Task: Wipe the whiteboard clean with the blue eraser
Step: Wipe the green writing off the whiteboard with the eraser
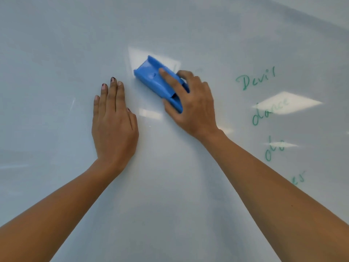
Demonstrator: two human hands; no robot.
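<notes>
The whiteboard (56,53) fills the whole view. My right hand (192,104) grips the blue eraser (151,76) and holds it flat against the board near the centre, index finger lying along its back. My left hand (113,121) rests flat on the board just left of the eraser, fingers straight and together. Green handwriting (255,80) runs down the right side in several short words, to the right of my right hand and forearm.
Bright reflections of ceiling lights (287,103) lie on the glossy board, one under the eraser and others over the green words. The board's upper edge (321,14) slants across the top right corner.
</notes>
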